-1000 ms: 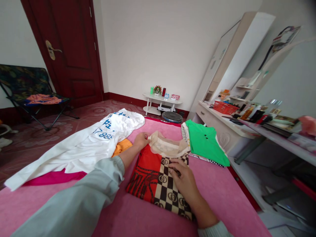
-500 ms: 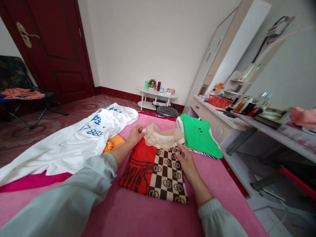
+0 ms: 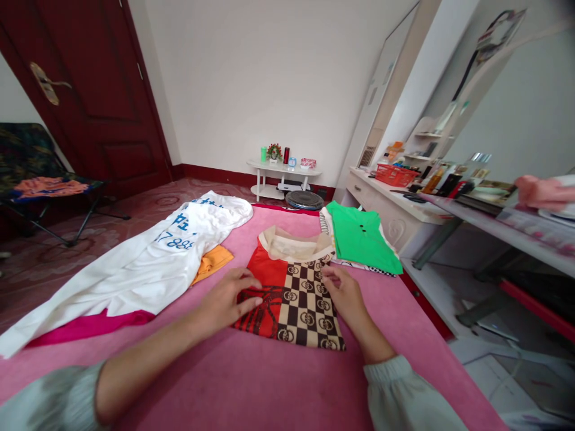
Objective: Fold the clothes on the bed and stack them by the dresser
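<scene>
1. In the head view, the folded red-and-checkered shirt point(image 3: 308, 305) lay flat on the pink cover point(image 3: 278, 395), its sheer beige collar point(image 3: 296, 250) pointing away from the wearer.
2. The left hand point(image 3: 227, 302) reached over the red side, thumb and fingers apart; the right hand point(image 3: 348, 293) was at the checkered edge, fingers curled, though whether they pinched cloth I could not tell.
3. A white long-sleeved top point(image 3: 148, 263) lay to the left, with an orange garment point(image 3: 213, 263) beside it; a green buttoned top point(image 3: 359, 236) lay folded beyond, to the right.
4. The step in hand looked like squaring the fold; the next move seemed to call for even pressure along both sides.
</scene>
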`<state>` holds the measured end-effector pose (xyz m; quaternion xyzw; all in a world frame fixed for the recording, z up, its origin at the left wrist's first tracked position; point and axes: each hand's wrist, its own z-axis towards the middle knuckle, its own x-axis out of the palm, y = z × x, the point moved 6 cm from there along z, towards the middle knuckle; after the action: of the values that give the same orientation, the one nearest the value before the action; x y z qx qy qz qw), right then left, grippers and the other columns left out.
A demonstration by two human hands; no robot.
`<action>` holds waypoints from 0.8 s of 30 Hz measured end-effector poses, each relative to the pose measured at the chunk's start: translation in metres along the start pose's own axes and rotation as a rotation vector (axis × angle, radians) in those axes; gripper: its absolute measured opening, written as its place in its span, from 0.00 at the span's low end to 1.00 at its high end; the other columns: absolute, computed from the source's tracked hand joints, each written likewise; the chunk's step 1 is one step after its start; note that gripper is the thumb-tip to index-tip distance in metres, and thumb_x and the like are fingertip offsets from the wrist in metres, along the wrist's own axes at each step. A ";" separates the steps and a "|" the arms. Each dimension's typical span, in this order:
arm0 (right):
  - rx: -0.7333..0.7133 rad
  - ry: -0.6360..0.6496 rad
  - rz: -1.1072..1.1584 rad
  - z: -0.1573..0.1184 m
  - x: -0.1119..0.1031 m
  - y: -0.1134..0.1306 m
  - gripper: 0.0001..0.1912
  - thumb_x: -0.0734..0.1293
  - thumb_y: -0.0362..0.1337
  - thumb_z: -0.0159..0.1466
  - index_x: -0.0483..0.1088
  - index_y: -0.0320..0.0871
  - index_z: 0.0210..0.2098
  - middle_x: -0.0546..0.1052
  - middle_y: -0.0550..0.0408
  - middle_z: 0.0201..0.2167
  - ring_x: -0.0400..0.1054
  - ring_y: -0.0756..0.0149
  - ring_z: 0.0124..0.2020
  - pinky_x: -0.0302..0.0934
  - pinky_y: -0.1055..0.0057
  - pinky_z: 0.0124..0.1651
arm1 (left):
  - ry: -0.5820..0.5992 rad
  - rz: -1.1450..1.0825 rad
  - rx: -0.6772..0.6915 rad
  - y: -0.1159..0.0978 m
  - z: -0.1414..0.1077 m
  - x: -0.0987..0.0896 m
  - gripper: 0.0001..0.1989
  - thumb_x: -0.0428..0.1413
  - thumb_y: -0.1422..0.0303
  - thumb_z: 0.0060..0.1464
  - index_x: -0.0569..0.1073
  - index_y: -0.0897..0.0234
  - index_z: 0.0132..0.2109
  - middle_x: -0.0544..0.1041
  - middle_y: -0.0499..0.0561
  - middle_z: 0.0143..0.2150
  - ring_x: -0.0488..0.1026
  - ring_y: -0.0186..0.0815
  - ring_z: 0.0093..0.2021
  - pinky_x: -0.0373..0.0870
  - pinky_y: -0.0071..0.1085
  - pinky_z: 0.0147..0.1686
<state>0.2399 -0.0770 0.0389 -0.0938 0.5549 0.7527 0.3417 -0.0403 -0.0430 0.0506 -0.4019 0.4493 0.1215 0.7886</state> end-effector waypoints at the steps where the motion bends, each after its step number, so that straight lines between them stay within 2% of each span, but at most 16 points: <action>1: -0.012 0.056 -0.033 -0.004 0.003 0.009 0.11 0.61 0.35 0.58 0.72 0.42 0.38 0.75 0.51 0.37 0.70 0.63 0.37 0.65 0.64 0.43 | 0.053 -0.011 0.017 -0.008 -0.013 0.001 0.10 0.54 0.60 0.54 0.76 0.57 0.41 0.70 0.53 0.49 0.68 0.41 0.49 0.65 0.35 0.51; 3: -0.056 0.171 -0.125 -0.018 0.006 0.027 0.09 0.61 0.33 0.58 0.73 0.44 0.35 0.75 0.54 0.34 0.69 0.64 0.35 0.63 0.66 0.41 | 0.116 -0.016 0.035 -0.018 -0.033 0.000 0.08 0.54 0.61 0.55 0.75 0.56 0.39 0.69 0.52 0.51 0.67 0.41 0.51 0.64 0.35 0.52; 6: -0.113 0.300 -0.249 -0.046 0.004 0.049 0.07 0.62 0.32 0.58 0.72 0.46 0.32 0.74 0.55 0.33 0.67 0.63 0.36 0.61 0.68 0.39 | 0.137 -0.019 0.040 -0.025 -0.051 -0.004 0.07 0.52 0.63 0.56 0.74 0.56 0.38 0.70 0.52 0.51 0.66 0.41 0.51 0.64 0.35 0.51; 10: -0.112 0.370 -0.286 -0.076 -0.006 0.054 0.07 0.63 0.32 0.57 0.71 0.47 0.34 0.72 0.54 0.36 0.67 0.63 0.38 0.61 0.70 0.40 | 0.142 -0.032 0.026 -0.024 -0.057 -0.004 0.10 0.50 0.61 0.58 0.75 0.56 0.36 0.71 0.52 0.50 0.68 0.40 0.49 0.65 0.33 0.50; 12: -0.091 0.333 -0.312 -0.077 -0.012 0.049 0.07 0.62 0.33 0.58 0.71 0.47 0.35 0.72 0.53 0.39 0.67 0.63 0.40 0.61 0.69 0.43 | 0.102 -0.010 -0.022 -0.016 -0.051 -0.004 0.12 0.49 0.60 0.58 0.76 0.56 0.36 0.71 0.52 0.50 0.69 0.39 0.48 0.65 0.32 0.49; 14: -0.040 0.259 -0.370 -0.067 -0.016 0.041 0.09 0.62 0.35 0.59 0.70 0.46 0.38 0.72 0.52 0.40 0.68 0.61 0.42 0.61 0.68 0.44 | 0.025 0.052 -0.109 -0.004 -0.040 -0.006 0.12 0.50 0.59 0.57 0.76 0.57 0.41 0.71 0.53 0.50 0.70 0.40 0.48 0.65 0.33 0.49; 16: 0.042 0.200 -0.451 -0.052 -0.017 0.031 0.13 0.63 0.37 0.58 0.69 0.45 0.43 0.73 0.50 0.40 0.69 0.59 0.42 0.61 0.66 0.43 | -0.042 0.137 -0.237 0.012 -0.028 -0.009 0.19 0.54 0.58 0.53 0.72 0.60 0.50 0.73 0.56 0.49 0.70 0.43 0.48 0.65 0.35 0.48; 18: 0.130 0.169 -0.521 -0.038 -0.015 0.023 0.16 0.63 0.39 0.58 0.68 0.44 0.46 0.74 0.48 0.40 0.70 0.56 0.41 0.61 0.65 0.40 | -0.056 0.193 -0.375 0.027 -0.017 -0.010 0.27 0.56 0.57 0.50 0.68 0.65 0.55 0.75 0.58 0.44 0.72 0.45 0.45 0.65 0.35 0.44; 21: 0.201 0.128 -0.548 -0.026 -0.008 0.015 0.19 0.65 0.43 0.57 0.67 0.46 0.47 0.77 0.48 0.38 0.72 0.55 0.38 0.59 0.66 0.34 | -0.033 0.182 -0.512 0.042 -0.009 -0.010 0.30 0.56 0.54 0.48 0.68 0.68 0.54 0.77 0.57 0.37 0.74 0.44 0.39 0.65 0.33 0.37; 24: 0.179 0.071 -0.519 -0.027 -0.002 0.014 0.22 0.66 0.44 0.56 0.66 0.48 0.49 0.78 0.49 0.36 0.73 0.56 0.35 0.59 0.67 0.31 | -0.030 0.121 -0.552 0.047 -0.010 -0.008 0.28 0.57 0.50 0.44 0.73 0.65 0.48 0.78 0.56 0.38 0.74 0.44 0.38 0.64 0.31 0.33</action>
<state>0.2265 -0.1037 0.0405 -0.2286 0.5884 0.5841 0.5104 -0.0771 -0.0186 0.0292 -0.5719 0.4106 0.2920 0.6474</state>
